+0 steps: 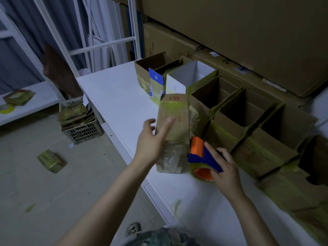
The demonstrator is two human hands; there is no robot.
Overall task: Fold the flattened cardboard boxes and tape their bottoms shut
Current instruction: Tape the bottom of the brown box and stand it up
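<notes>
Cardboard box (174, 110) sits at the left grip (150, 144), splayed wide, perhaps touching it; right grip (225, 169) clasps tape dispenser (197, 149).

Left hand (150, 144) against cardboard box (173, 134), right hand (224, 167) gripping tape dispenser (200, 153)

Brown cardboard box (173, 132) stamped A8-1 in red and banded with yellow-green tape (174, 106); tape dispenser (199, 153) in orange and blue; white table (113, 96). A blue label (156, 78) bears a white B, the neighbouring box (190, 73) is white, and the clothing (159, 236) shows a green camouflage pattern.
</notes>
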